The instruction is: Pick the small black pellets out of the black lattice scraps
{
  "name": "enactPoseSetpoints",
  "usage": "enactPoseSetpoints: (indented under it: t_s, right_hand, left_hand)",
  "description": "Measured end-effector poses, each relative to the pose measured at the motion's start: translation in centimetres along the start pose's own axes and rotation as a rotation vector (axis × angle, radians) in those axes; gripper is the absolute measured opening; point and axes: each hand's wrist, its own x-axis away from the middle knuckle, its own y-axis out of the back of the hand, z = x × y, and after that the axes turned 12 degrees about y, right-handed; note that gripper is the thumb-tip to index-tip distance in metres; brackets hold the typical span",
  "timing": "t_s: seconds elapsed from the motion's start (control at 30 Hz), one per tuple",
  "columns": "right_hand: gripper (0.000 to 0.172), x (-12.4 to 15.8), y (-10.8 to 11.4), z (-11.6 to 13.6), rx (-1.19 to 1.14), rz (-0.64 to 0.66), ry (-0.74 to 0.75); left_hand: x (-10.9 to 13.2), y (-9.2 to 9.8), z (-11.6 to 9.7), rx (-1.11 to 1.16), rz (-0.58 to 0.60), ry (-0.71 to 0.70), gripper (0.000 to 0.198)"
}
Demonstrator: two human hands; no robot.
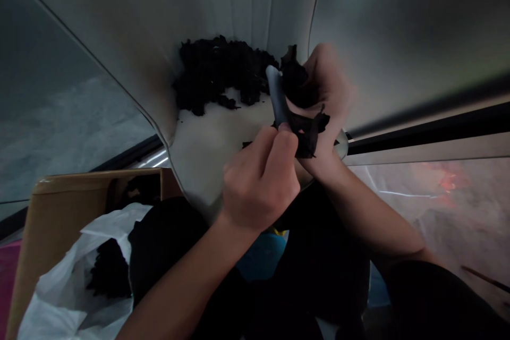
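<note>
My left hand (261, 180) is closed, its thumb and forefinger pinching the lower end of a smooth grey curved strip (278, 93); I cannot make out what kind of thing the strip is. Facing it, my right hand (329, 82) is curled around dark, ragged black pieces (294, 71) and is partly blurred by motion. More black scraps (308, 130) hang below the right palm, close to the left thumb. Behind both hands, a heap of torn black pieces (227, 69) lies on a pale padded seat (211, 138).
At the lower left stands a cardboard box (67, 212) with dark stuff inside. A white plastic bag (79, 276) holding a black clump (109, 271) is in front of it. Pale upholstered panels rise around the seat. Something blue (261, 257) shows between my black-clothed legs.
</note>
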Motion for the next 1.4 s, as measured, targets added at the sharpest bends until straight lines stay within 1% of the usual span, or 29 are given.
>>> enactPoseSetpoints:
  t_s: [0.17,0.23,0.3,0.4,0.47,0.53,0.57,0.63,0.67,0.7,0.73,0.77,0.8,0.83,0.87,0.93,0.97,1.0,1.07,1.1,1.17,1.23,1.27,1.3,1.37,1.4]
  right_hand:
    - [0.050,0.0,-0.6,-0.5,-0.008,0.032,0.016]
    - [0.051,-0.1,-0.9,-0.6,-0.037,0.023,0.029]
    - [0.048,0.1,-1.3,-0.8,-0.047,0.042,0.030]
    - [0.046,0.5,-2.1,-1.7,-0.034,0.079,0.020]
    - [0.047,0.7,-2.9,-2.7,-0.028,0.095,-0.010]
    - [0.046,0.6,-4.0,-4.1,-0.006,0.139,-0.078]
    - [0.047,0.4,-4.5,-4.9,0.017,0.157,-0.119]
    - [0.051,-0.3,-5.6,-6.8,0.075,0.167,-0.187]
    - [0.051,-0.6,-6.1,-7.6,0.096,0.151,-0.213]
    - [0.051,-1.0,-6.4,-8.4,0.109,0.135,-0.226]
    - [0.049,-1.3,-6.7,-9.1,0.114,0.125,-0.223]
    - [0.046,-1.5,-6.9,-9.7,0.109,0.123,-0.213]
    - [0.044,-1.6,-7.0,-10.2,0.105,0.127,-0.202]
    - [0.043,-1.7,-7.0,-10.5,0.101,0.134,-0.194]
    - [0.043,-1.7,-7.1,-10.9,0.095,0.137,-0.197]
    - [0.049,-1.7,-7.3,-11.5,0.060,0.100,-0.228]
    - [0.054,-1.8,-7.4,-11.8,0.013,0.065,-0.245]
    - [0.061,-1.9,-7.5,-12.1,-0.067,0.034,-0.268]
    - [0.076,-2.3,-7.4,-12.1,-0.310,0.028,-0.347]
    - [0.084,-2.6,-7.1,-11.7,-0.446,0.055,-0.407]
    - [0.096,-3.2,-6.0,-10.4,-0.672,0.137,-0.550]
    - [0.100,-3.8,-4.3,-8.5,-0.801,0.177,-0.671]
    - [0.096,-4.2,-3.3,-7.6,-0.846,0.160,-0.714]
    - [0.086,-4.5,-2.5,-6.8,-0.893,0.128,-0.759]
    - [0.063,-5.0,-1.5,-5.9,-0.972,0.083,-0.848]
    - [0.051,-5.2,-1.3,-5.8,-0.997,0.080,-0.895]
  left_hand:
    - [0.5,-0.2,0.3,-0.010,0.030,-0.031,0.024]
    - [0.7,-0.5,0.4,-0.003,0.017,-0.018,0.023]
    - [1.0,-1.0,0.7,0.002,0.011,0.022,0.020]
    - [1.1,-2.0,1.9,0.012,0.025,0.123,0.016]
    - [1.2,-2.6,2.8,0.017,0.028,0.187,0.013]
    - [1.7,-3.3,3.0,0.016,0.028,0.221,0.010]
    - [2.1,-3.5,2.7,0.020,0.053,0.215,0.008]
    - [3.4,-4.0,1.3,0.054,0.143,0.167,0.010]
    - [4.1,-4.2,0.5,0.079,0.232,0.129,0.016]
    - [4.7,-4.4,-0.3,0.103,0.275,0.124,0.023]
    - [5.1,-4.5,-0.8,0.115,0.291,0.112,0.026]
    - [5.1,-4.6,-1.0,0.116,0.284,0.111,0.026]
    - [4.7,-4.7,-0.7,0.111,0.247,0.162,0.023]
    - [4.1,-4.7,0.0,0.151,0.202,0.291,0.015]
    - [3.2,-4.6,1.1,0.210,0.134,0.424,0.003]
    - [1.0,-4.3,3.8,0.370,0.046,0.663,0.027]
    - [-0.1,-4.1,5.1,0.456,0.036,0.767,0.033]
    - [-1.0,-3.8,6.3,0.537,0.023,0.831,0.037]
    - [-2.5,-3.0,7.7,0.691,0.046,0.895,0.043]
    - [-3.0,-2.5,8.0,0.766,0.064,0.907,0.045]
    - [-3.9,-1.6,7.9,0.878,0.078,0.928,0.046]
    - [-4.7,-0.8,7.4,0.921,0.107,0.963,0.043]
    - [-5.1,-0.6,7.2,0.926,0.123,0.981,0.041]
    - [-5.5,-0.5,7.2,0.923,0.140,0.998,0.038]
    - [-6.1,-0.6,7.7,0.902,0.172,1.019,0.034]
    - [-6.3,-0.8,8.1,0.881,0.184,1.021,0.035]
